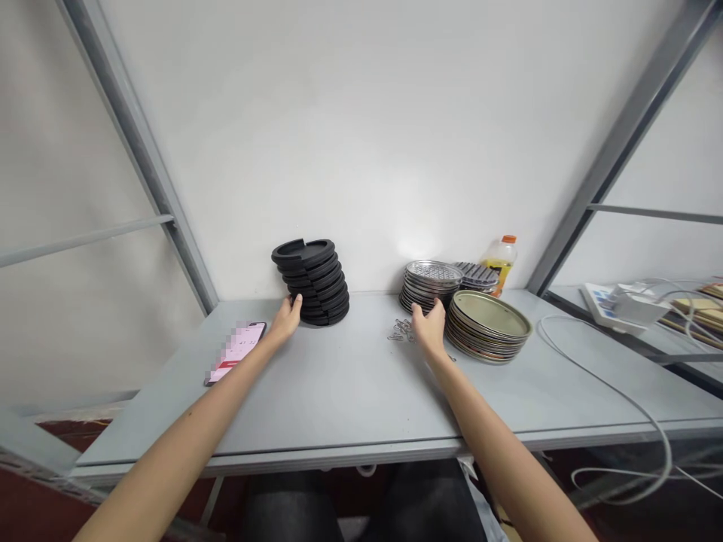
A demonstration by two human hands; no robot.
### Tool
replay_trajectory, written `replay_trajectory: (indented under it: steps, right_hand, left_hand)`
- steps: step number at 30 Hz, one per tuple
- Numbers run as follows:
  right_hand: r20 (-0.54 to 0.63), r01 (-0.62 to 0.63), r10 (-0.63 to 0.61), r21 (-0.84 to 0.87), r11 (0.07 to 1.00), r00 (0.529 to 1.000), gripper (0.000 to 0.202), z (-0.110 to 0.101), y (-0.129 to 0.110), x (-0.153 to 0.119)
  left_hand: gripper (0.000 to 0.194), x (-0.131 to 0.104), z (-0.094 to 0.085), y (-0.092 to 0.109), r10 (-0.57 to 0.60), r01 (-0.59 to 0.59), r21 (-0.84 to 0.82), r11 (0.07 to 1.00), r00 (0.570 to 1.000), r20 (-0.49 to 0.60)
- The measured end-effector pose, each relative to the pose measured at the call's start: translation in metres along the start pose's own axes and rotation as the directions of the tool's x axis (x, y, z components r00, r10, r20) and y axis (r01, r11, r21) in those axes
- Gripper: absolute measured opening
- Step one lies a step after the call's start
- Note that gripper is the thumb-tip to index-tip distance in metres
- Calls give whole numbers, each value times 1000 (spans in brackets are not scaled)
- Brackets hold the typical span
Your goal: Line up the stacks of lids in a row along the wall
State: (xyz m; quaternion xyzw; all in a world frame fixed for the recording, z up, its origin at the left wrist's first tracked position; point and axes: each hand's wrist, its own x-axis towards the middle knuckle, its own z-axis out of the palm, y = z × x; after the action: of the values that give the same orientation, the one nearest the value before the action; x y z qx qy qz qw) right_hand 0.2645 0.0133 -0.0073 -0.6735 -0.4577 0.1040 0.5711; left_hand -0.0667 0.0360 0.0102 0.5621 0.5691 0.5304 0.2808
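Observation:
On the left of the shelf table, a tall leaning stack of black round frames with raised rims stands by the wall. My left hand is against its lower left side, fingers slightly apart and partly hidden by the stack. My right hand reaches to the front of a stack of silver mesh-topped discs, thumb and finger spread; whether it touches them I cannot tell. Small metal clips lie just left of that hand. To its right is a stack of gold-coloured round plates.
Behind the plates are striped round pieces and a bottle of yellow liquid with an orange cap. A phone lies at left. White cables trail over the right side, near a power strip. Grey posts flank the table.

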Motion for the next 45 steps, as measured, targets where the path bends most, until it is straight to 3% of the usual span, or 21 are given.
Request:
replay_trajectory:
  steps: [5,10,15,25,29,32,37,45]
  right_hand:
    - [-9,8,-8,-1,1000,1000,81,-1,5,7]
    - [32,18,-16,-52,998,999,88,4,9,9]
    - [101,54,-43,-108,993,994,90,6,11,6]
    - [183,106,-88,-89,990,979,87,8,7,0]
    - [119,84,-78,-49,995,990,81,3,1,-2]
    - [26,24,-23,-36,999,999,77,0,-1,0]
    - [-1,-88,88,-35,996,996,72,1,5,7]
    - [9,-168,169,-43,985,986,64,1,12,20]
  left_hand:
    - [56,-13,-1,6,8,-17,291,956,999,34]
    - [60,-24,3,10,75,-107,444,889,993,89]
    - [65,-36,4,16,110,-157,526,836,987,120]
    - [70,-66,15,24,59,-196,610,768,970,238]
    - [69,-75,26,28,68,-218,617,756,964,257]
    - [55,-79,35,32,118,-290,579,762,941,316]
    - [32,-84,51,40,240,-430,462,775,878,414]
    - [22,-95,74,56,397,-590,274,759,754,524]
